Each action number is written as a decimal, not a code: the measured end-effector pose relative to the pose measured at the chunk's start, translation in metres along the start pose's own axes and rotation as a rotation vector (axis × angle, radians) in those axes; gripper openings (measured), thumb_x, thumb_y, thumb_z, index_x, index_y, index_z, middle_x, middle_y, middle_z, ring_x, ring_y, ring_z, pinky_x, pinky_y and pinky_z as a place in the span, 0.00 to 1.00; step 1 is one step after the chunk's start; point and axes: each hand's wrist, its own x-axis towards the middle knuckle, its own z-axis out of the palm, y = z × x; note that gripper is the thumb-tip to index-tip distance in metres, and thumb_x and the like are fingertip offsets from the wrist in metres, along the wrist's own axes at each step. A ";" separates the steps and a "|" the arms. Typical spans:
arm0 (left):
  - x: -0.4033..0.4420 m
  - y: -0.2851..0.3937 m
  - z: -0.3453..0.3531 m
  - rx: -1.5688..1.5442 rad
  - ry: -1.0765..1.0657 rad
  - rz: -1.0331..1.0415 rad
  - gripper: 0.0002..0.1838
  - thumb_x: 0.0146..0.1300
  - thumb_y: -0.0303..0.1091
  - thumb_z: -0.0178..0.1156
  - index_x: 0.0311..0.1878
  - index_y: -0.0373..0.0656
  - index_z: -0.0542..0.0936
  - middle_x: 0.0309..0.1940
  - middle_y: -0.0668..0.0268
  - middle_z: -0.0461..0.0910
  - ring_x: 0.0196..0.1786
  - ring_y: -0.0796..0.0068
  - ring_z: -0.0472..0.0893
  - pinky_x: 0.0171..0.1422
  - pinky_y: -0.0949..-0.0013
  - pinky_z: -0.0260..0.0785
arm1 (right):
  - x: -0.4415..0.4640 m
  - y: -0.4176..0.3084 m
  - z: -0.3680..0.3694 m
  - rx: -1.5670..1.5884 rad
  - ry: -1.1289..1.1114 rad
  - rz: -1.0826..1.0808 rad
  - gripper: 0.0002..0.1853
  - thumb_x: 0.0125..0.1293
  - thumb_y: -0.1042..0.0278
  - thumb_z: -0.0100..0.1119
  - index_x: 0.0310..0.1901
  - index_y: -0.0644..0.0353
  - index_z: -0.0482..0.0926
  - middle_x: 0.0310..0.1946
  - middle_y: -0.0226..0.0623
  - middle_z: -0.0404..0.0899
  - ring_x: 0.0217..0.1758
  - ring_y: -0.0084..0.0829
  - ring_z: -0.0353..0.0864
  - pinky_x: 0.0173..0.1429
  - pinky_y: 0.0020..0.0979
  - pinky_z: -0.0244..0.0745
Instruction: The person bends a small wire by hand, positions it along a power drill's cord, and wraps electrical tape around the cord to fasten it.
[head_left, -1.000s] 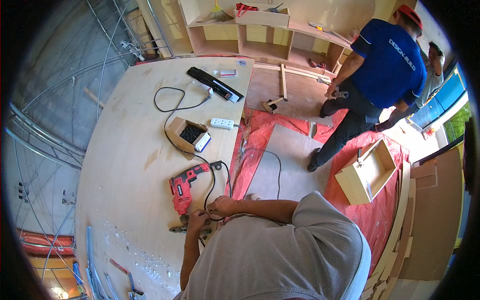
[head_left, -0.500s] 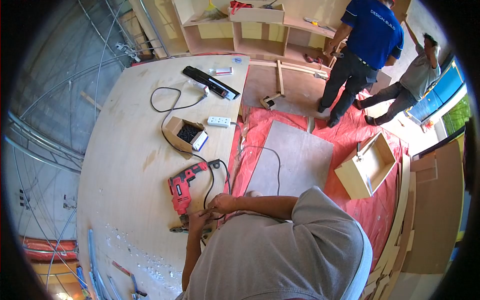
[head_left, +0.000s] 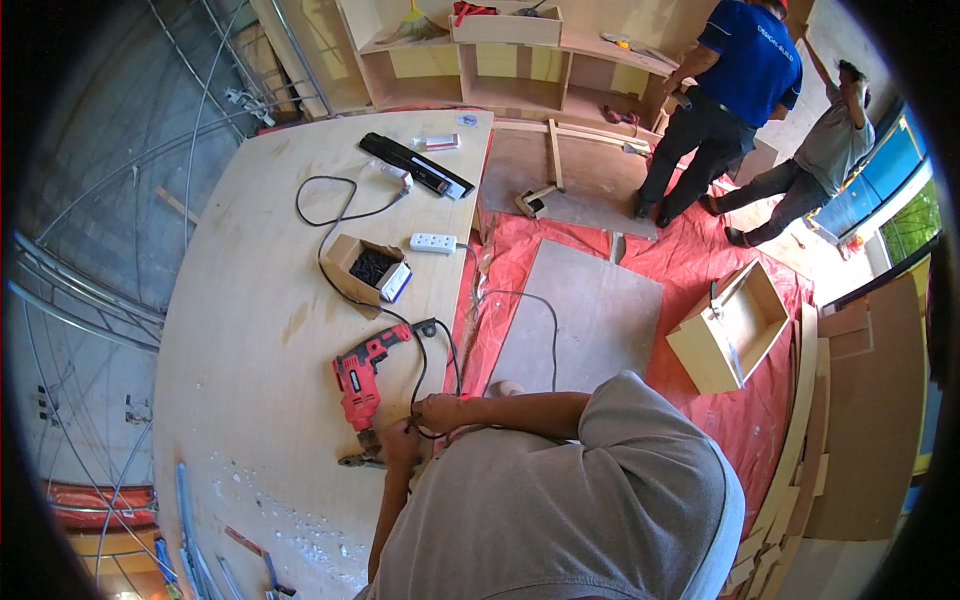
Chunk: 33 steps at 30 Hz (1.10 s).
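My left hand [head_left: 400,442] and my right hand [head_left: 438,412] are close together at the near edge of the wooden worktop. Both have their fingers closed. Whatever they hold is too small and hidden to name. A red and black power drill [head_left: 358,385] lies on its side just beyond them, its black cord [head_left: 421,370] passing near my right hand. Beside my left hand, partly covered by it, is a plier-like tool [head_left: 360,461]. An open cardboard box of black screws [head_left: 371,268] stands farther up the worktop.
The pale worktop [head_left: 250,330] also carries a white power strip [head_left: 433,243], a long black case [head_left: 415,163] and white debris [head_left: 290,520]. A wooden drawer box [head_left: 715,360] sits on red sheeting [head_left: 640,260]. Two other people stand at the upper right, one in a blue shirt [head_left: 752,50].
My hands have drawn slightly closer together, and my left hand has turned a little. The whole view has shifted slightly. The drill stays in place on the worktop.
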 end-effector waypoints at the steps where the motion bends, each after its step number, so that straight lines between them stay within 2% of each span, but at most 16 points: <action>1: -0.002 0.001 0.001 -0.007 0.021 0.026 0.10 0.54 0.30 0.56 0.34 0.36 0.83 0.25 0.47 0.79 0.29 0.53 0.81 0.35 0.60 0.71 | 0.000 0.001 0.000 -0.011 -0.008 -0.010 0.18 0.65 0.59 0.50 0.48 0.65 0.75 0.46 0.51 0.79 0.50 0.48 0.79 0.52 0.45 0.74; 4: -0.007 0.026 -0.010 -0.024 -0.033 -0.056 0.10 0.55 0.30 0.56 0.37 0.36 0.83 0.25 0.48 0.79 0.29 0.56 0.82 0.35 0.60 0.71 | -0.003 0.001 -0.004 -0.031 -0.038 -0.026 0.19 0.66 0.58 0.49 0.48 0.66 0.75 0.48 0.51 0.78 0.51 0.48 0.78 0.54 0.44 0.73; 7: -0.006 0.024 -0.017 -0.018 -0.151 -0.120 0.12 0.56 0.31 0.57 0.40 0.37 0.83 0.26 0.52 0.81 0.29 0.61 0.83 0.36 0.62 0.72 | -0.006 -0.003 -0.009 -0.040 -0.059 -0.039 0.18 0.66 0.58 0.48 0.47 0.66 0.75 0.48 0.51 0.77 0.51 0.48 0.78 0.54 0.44 0.73; 10: -0.004 0.013 -0.016 -0.078 -0.129 -0.183 0.13 0.56 0.32 0.58 0.42 0.38 0.84 0.25 0.56 0.83 0.28 0.66 0.83 0.36 0.65 0.73 | -0.001 0.002 -0.002 -0.048 -0.027 -0.083 0.18 0.65 0.59 0.48 0.45 0.65 0.76 0.46 0.52 0.78 0.50 0.49 0.78 0.53 0.45 0.73; 13: -0.003 0.016 -0.020 -0.049 -0.081 -0.057 0.13 0.55 0.32 0.59 0.41 0.37 0.84 0.24 0.57 0.83 0.27 0.69 0.82 0.36 0.68 0.73 | 0.000 0.001 0.001 0.006 0.035 -0.071 0.17 0.64 0.59 0.48 0.42 0.65 0.78 0.42 0.52 0.79 0.48 0.50 0.79 0.52 0.45 0.73; 15: -0.002 0.023 -0.027 -0.115 -0.126 -0.100 0.12 0.55 0.32 0.59 0.41 0.37 0.84 0.23 0.57 0.82 0.27 0.70 0.82 0.35 0.68 0.73 | 0.000 0.005 0.006 0.036 0.102 -0.073 0.17 0.64 0.59 0.49 0.41 0.65 0.78 0.40 0.52 0.80 0.46 0.50 0.79 0.51 0.46 0.74; 18: -0.003 0.023 -0.026 -0.148 -0.156 -0.145 0.12 0.56 0.32 0.60 0.40 0.37 0.84 0.23 0.58 0.82 0.26 0.71 0.81 0.34 0.69 0.72 | 0.004 0.012 0.015 -0.002 0.168 -0.066 0.18 0.63 0.51 0.54 0.39 0.60 0.78 0.39 0.49 0.81 0.44 0.49 0.81 0.48 0.45 0.75; 19: -0.003 0.023 -0.026 -0.147 -0.160 -0.156 0.12 0.56 0.32 0.60 0.40 0.37 0.84 0.23 0.58 0.82 0.26 0.71 0.81 0.34 0.69 0.72 | 0.004 0.013 0.015 0.013 0.159 -0.064 0.18 0.62 0.51 0.55 0.39 0.59 0.78 0.39 0.48 0.81 0.43 0.49 0.81 0.48 0.44 0.75; 25: -0.009 0.022 -0.014 -0.168 -0.086 -0.154 0.11 0.58 0.30 0.60 0.41 0.36 0.84 0.24 0.55 0.81 0.28 0.68 0.81 0.35 0.68 0.70 | 0.006 0.021 0.012 0.110 0.157 -0.098 0.16 0.59 0.53 0.57 0.39 0.58 0.79 0.39 0.44 0.81 0.43 0.44 0.81 0.48 0.41 0.76; 28: -0.012 0.027 -0.013 -0.092 -0.049 -0.088 0.11 0.57 0.30 0.60 0.42 0.37 0.84 0.27 0.53 0.81 0.30 0.63 0.81 0.36 0.67 0.71 | 0.005 0.021 0.010 0.107 0.158 -0.098 0.16 0.58 0.54 0.57 0.38 0.59 0.80 0.37 0.44 0.82 0.42 0.43 0.82 0.47 0.40 0.76; 31: -0.012 0.024 -0.011 0.010 0.010 0.140 0.11 0.57 0.29 0.61 0.44 0.39 0.83 0.27 0.53 0.79 0.31 0.58 0.80 0.35 0.62 0.70 | 0.008 0.023 0.016 0.107 0.179 -0.094 0.16 0.57 0.54 0.56 0.38 0.59 0.80 0.36 0.45 0.82 0.42 0.44 0.82 0.47 0.40 0.76; 33: -0.013 0.030 -0.010 0.079 0.003 0.104 0.12 0.57 0.29 0.61 0.44 0.40 0.82 0.25 0.54 0.76 0.30 0.55 0.78 0.34 0.59 0.69 | 0.012 0.025 0.019 0.086 0.201 -0.094 0.16 0.58 0.55 0.56 0.38 0.60 0.80 0.37 0.46 0.82 0.42 0.45 0.81 0.47 0.40 0.76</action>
